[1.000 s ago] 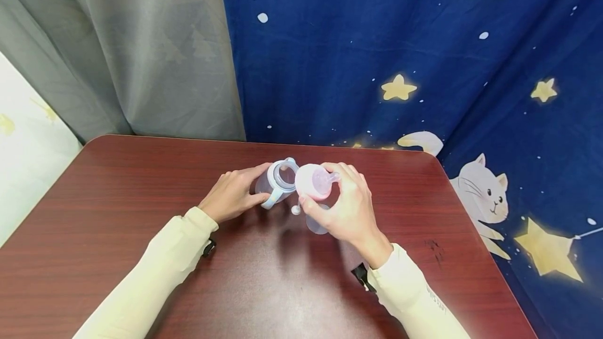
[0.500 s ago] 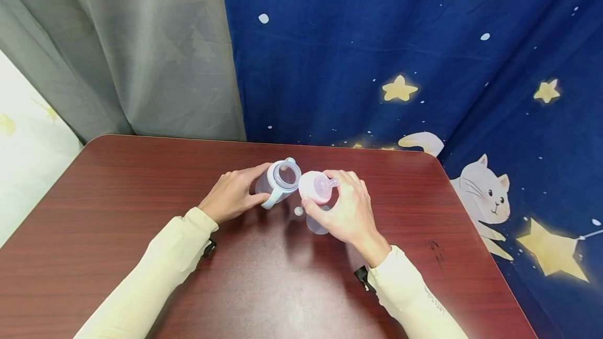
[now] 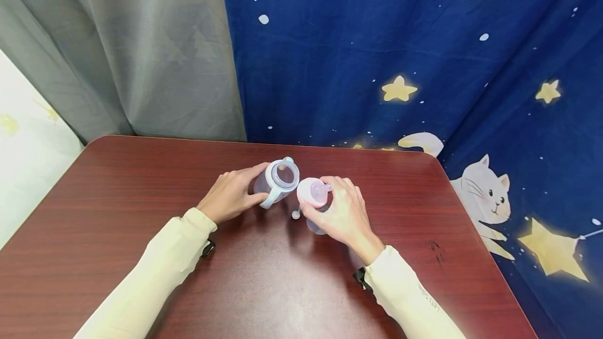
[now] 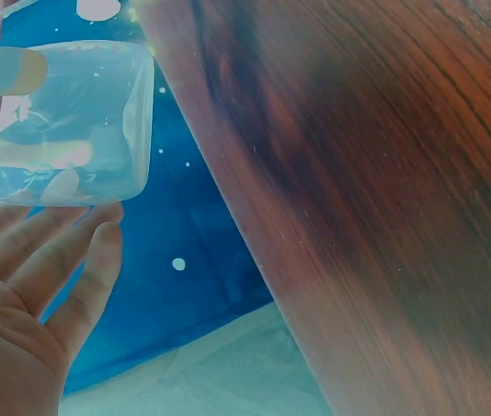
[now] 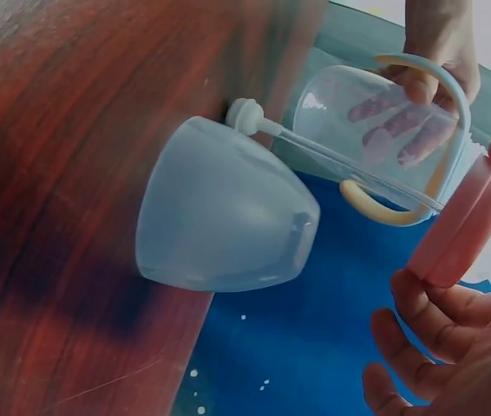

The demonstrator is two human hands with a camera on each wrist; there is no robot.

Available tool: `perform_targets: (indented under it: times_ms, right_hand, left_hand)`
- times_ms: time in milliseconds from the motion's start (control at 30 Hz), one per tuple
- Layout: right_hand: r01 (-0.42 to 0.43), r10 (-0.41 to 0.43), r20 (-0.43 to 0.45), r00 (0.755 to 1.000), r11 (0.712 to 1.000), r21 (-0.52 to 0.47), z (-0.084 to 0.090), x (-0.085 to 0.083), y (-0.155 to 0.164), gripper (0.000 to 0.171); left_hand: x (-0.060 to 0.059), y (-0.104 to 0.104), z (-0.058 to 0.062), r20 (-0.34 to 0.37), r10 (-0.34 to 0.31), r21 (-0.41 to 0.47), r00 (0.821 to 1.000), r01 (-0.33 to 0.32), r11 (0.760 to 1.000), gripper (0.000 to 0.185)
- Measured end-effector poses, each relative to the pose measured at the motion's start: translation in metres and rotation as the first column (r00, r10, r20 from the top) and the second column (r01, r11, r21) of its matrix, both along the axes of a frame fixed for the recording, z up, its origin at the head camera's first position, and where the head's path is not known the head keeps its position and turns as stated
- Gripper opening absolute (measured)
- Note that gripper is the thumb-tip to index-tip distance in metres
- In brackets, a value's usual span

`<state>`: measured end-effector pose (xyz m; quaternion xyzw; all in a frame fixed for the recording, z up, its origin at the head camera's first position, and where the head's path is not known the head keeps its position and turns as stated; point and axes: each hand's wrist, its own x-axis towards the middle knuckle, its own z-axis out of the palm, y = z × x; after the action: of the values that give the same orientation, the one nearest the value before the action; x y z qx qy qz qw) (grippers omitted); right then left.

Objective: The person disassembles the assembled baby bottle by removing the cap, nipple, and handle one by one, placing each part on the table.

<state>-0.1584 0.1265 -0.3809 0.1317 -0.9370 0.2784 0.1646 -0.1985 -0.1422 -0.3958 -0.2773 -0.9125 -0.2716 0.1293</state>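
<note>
The left hand (image 3: pixel 229 196) wraps around the clear cup (image 3: pixel 278 181), which stands on the desk (image 3: pixel 118 213). The right hand (image 3: pixel 344 213) pinches the pink lid (image 3: pixel 312 192) with its straw (image 5: pixel 341 160), just beside the cup's open top. This looks like putting the lid on. The straw end must go in first.
</note>
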Motion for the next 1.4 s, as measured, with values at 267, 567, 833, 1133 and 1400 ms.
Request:
perform_targets:
  times_ms: [267, 567, 833, 1133, 1400]
  right_hand:
    - [0.023, -0.023, -0.004, 1.000, 1.000, -0.003, -0.005, -0.007, 0.003, 0.061]
    - [0.057, -0.061, 0.075, 0.995, 0.997, 0.059, -0.009, -0.027, 0.001, 0.064]
    - [0.054, -0.071, 0.152, 0.986, 0.992, 0.112, -0.012, -0.043, -0.002, 0.062]
    - [0.014, -0.044, 0.173, 0.984, 0.985, 0.169, -0.018, -0.047, -0.005, 0.053]
    - [-0.032, -0.029, 0.233, 0.972, 0.967, 0.254, -0.017, -0.047, -0.012, 0.055]
  left_hand:
    - [0.004, 0.001, 0.002, 0.002, -0.001, 0.001, 1.000, 0.001, 1.000, 0.063]
    - [0.003, 0.000, 0.001, 0.012, -0.002, 0.004, 1.000, 0.002, 1.000, 0.062]
    - [0.001, 0.000, 0.001, 0.017, -0.001, 0.001, 1.000, 0.001, 1.000, 0.063]
    - [0.004, 0.002, 0.001, 0.014, 0.006, 0.003, 1.000, -0.006, 1.000, 0.062]
    - [0.005, 0.001, 0.000, 0.022, 0.002, 0.006, 1.000, -0.002, 1.000, 0.063]
